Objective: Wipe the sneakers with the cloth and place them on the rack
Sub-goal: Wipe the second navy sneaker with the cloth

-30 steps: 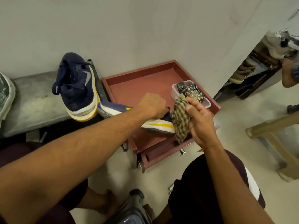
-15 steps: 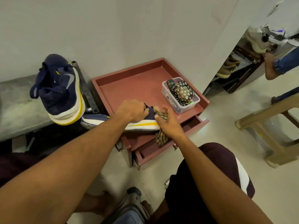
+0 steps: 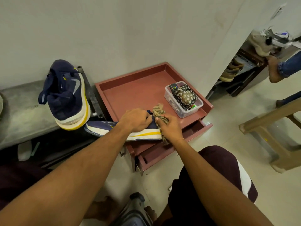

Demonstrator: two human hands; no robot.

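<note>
A navy sneaker (image 3: pixel 143 134) with a white and yellow sole lies on its side across the front of the maroon cabinet top (image 3: pixel 135 95). My left hand (image 3: pixel 136 119) grips its upper from above. My right hand (image 3: pixel 170 126) holds a brown checked cloth (image 3: pixel 158 111) bunched against the sneaker's right end; part of the cloth hangs below the hand. The second navy sneaker (image 3: pixel 65 95) stands tilted on the grey bench (image 3: pixel 21 111) at the left, sole facing right. The shoe rack (image 3: pixel 241 69) with shoes on its shelves stands at the far right behind the wall corner.
A clear plastic box (image 3: pixel 184 103) with a remote and a flowered pouch sits on the cabinet's right side. The drawer (image 3: pixel 171 147) below is pulled open. A beige plastic stool (image 3: pixel 273 128) stands on the floor at right. Another person's foot and jeans leg (image 3: pixel 280 69) are by the rack.
My right hand brought the cloth down from in front of the plastic box onto the sneaker's end, then shifted it upward along that end. My left hand kept its grip on the sneaker.
</note>
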